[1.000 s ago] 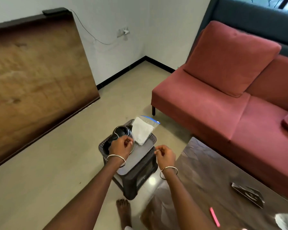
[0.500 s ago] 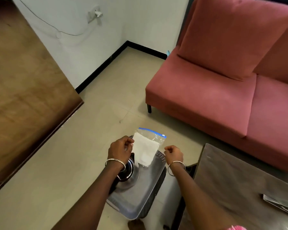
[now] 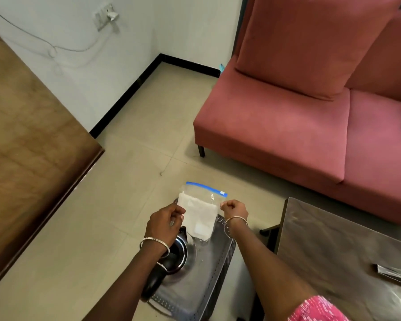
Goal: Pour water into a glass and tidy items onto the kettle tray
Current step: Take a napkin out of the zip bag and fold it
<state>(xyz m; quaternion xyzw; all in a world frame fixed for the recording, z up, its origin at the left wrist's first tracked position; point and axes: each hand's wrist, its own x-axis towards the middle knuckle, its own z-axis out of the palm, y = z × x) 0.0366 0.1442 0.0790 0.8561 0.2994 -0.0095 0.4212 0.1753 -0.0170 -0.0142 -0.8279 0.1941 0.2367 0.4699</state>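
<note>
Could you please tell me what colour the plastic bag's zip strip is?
Blue: the zip strip on the plastic bag, head view.

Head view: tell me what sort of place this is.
Most likely a home living room: a red sofa, a low dark table in front of it, and a wall socket with a trailing cable.

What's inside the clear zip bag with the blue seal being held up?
A flat white pad, paper or cloth, fills most of the zip bag, which the left hand and right hand pinch by its sides. Anything behind the white pad is covered.
</note>
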